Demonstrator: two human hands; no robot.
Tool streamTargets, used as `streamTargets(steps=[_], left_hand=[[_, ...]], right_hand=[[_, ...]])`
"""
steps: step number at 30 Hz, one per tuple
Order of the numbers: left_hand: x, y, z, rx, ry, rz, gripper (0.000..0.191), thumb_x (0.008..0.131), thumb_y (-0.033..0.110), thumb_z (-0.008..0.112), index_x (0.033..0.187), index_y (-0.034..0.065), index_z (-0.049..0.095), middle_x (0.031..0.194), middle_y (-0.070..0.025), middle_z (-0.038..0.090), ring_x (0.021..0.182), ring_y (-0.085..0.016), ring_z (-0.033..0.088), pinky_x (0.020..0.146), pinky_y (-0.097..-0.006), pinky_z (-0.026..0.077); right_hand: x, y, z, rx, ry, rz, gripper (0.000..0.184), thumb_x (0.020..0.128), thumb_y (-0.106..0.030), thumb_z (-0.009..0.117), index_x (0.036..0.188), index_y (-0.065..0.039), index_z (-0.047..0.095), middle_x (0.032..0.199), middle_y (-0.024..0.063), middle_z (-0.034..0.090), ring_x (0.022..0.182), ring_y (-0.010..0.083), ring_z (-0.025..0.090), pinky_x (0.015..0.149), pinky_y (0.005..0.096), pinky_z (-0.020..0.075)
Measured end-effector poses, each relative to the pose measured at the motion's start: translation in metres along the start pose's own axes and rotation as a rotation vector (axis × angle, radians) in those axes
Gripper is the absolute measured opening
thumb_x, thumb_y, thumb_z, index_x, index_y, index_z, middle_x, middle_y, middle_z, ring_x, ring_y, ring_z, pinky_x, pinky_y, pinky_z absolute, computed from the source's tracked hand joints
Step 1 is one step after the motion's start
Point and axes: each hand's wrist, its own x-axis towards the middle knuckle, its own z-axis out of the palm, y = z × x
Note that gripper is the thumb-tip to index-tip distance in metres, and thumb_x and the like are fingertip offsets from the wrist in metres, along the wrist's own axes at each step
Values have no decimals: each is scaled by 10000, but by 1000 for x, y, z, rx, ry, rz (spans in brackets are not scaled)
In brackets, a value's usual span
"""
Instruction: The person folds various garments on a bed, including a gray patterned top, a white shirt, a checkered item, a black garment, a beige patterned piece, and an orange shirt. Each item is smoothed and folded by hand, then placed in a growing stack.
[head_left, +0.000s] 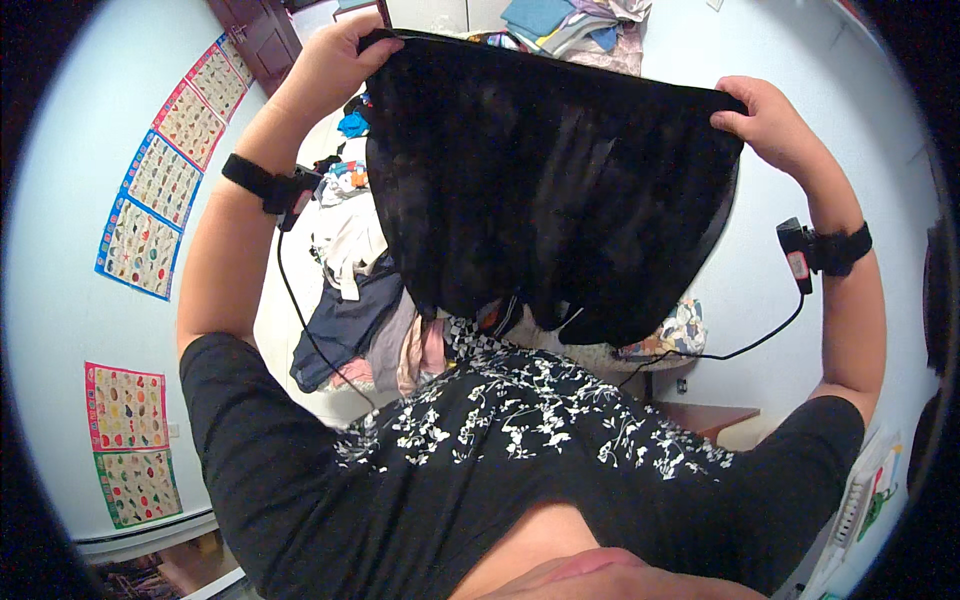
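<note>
A wide black garment (555, 187) hangs spread out in front of me, its exact kind hard to tell. My left hand (367, 49) pinches its upper left corner between thumb and fingers. At the upper right corner my right hand (750, 116) grips the same edge. The top edge is stretched nearly straight between both hands and slopes down a little to the right. Below, the cloth falls in loose folds and hides much of the surface behind it. Both wrists wear a strapped device with a cable.
Rumpled clothes lie beneath and left of the garment, among them dark blue trousers (349, 322) and a white piece (352, 244). Behind stands a stack of folded clothes (551, 30). Picture charts (142, 217) hang on the left wall; a brown door (262, 41) is at the back.
</note>
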Motion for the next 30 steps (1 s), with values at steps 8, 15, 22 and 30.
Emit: streamTargets(steps=[8,15,22,30], left_hand=[[25,27,-4,-591,71,-379,248,901,165,634,1066,-19,614,897,-55,666,770,-136,647,680,-260,530],[65,66,50,-918,-56,-564,219,894,135,611,1062,-5,626,970,-72,677,859,-195,664,745,-327,547],[80,153,62,-595,-37,-276,324,877,230,682,1080,6,565,943,-73,601,841,-132,570,691,-283,475],[72,136,76,-688,35,32,205,918,43,580,1100,4,495,954,-84,579,876,-161,549,787,-304,480]], right_hand=[[-3,5,-5,989,-187,16,357,884,-196,645,1188,-23,574,1014,34,672,900,101,654,791,241,534],[49,-42,24,1251,57,72,215,921,-142,574,1068,14,596,972,124,667,848,204,664,804,334,536],[73,-138,12,924,-46,-386,440,777,-130,660,1182,-4,542,943,131,590,941,296,587,955,382,450],[84,-115,-1,312,106,-465,587,729,-280,802,1196,-22,559,1125,168,606,1048,258,572,940,390,444]])
